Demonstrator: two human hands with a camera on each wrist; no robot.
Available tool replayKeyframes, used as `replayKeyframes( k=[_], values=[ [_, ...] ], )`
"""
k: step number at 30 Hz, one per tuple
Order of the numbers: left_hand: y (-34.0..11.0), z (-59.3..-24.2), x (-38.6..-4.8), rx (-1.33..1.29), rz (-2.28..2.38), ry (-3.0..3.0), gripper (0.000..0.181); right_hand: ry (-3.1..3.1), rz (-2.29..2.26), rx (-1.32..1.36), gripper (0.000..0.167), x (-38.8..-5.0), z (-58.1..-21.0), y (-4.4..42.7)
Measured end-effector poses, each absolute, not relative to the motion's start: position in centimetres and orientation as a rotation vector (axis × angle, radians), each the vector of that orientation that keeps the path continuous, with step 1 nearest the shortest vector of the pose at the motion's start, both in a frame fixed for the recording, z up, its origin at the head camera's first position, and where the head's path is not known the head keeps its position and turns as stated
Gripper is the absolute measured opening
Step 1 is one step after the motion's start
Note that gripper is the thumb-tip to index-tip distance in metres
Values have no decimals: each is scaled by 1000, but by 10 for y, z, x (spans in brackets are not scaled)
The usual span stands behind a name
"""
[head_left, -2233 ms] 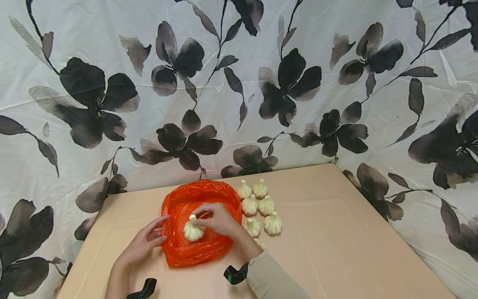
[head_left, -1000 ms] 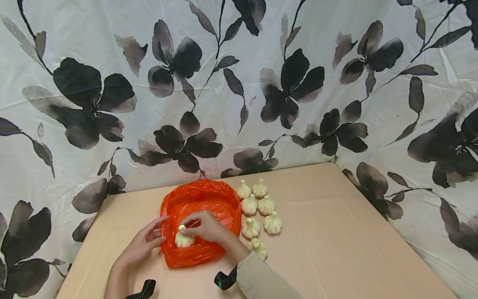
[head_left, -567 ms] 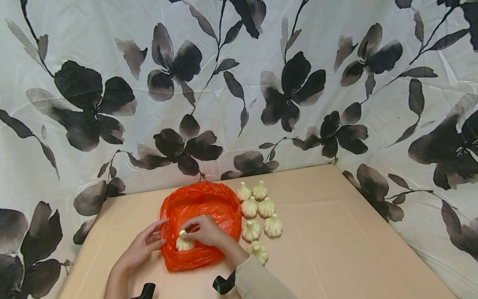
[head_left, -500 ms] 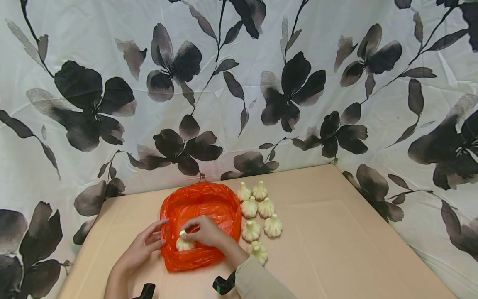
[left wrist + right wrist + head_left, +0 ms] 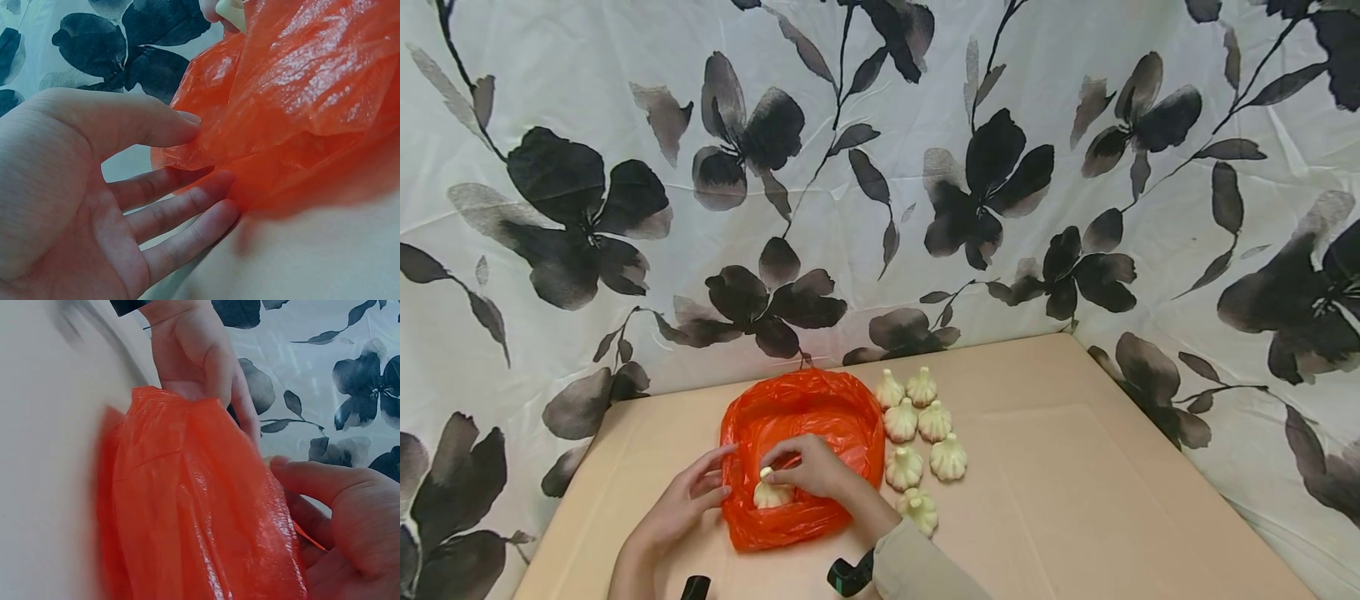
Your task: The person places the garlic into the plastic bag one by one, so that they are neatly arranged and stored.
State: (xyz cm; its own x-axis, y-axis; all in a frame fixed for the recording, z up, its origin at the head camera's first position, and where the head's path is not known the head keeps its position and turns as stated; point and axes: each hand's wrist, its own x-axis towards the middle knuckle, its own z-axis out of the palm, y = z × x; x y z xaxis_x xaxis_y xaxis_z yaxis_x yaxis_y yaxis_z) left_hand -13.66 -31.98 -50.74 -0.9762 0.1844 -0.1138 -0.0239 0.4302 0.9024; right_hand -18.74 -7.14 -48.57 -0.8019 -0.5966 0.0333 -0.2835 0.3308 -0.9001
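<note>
Head camera is showing the right hand (image 5: 815, 467) reaching into the red bag (image 5: 808, 380), just left of centre in the lower half of the frame, with thumb and fingertips pinching the stem of one garlic bulb (image 5: 772, 496). That bulb is occupying the lower left part of the bag's opening, lying just below and slightly left of the pinch; its long axis is standing close to upright, stem uppermost and leaning a little toward the frame's left edge. The right hand is clearly the nearer one, while the left hand (image 5: 677, 500) is resting against the bag's left side, its fingers loosely extended rather than curling round anything; the left wrist view is showing its fingertips touching the plastic. The bag's near rim is hiding the bulb's underside, so whether the bulb is bearing on the bag's floor cannot be told. That rim and the left wall are forming the closest barrier around it, and in the right wrist view the plastic is covering nearly all of it. Seven other bulbs (image 5: 935, 423) are lying right of the bag in a loose double column, the lowest sitting close to the right sleeve (image 5: 925, 567). A tan tabletop (image 5: 1112, 467) is spreading beneath, with a floral cloth (image 5: 880, 50) filling the upper frame.
</note>
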Motion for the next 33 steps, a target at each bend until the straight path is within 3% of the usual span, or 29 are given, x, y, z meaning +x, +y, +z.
replayKeyframes(
  k=[33],
  values=[
    [-333,-505,-127,160,1573,2429,64,2220,-1798,-821,19,-163,-454,-27]
  ],
)
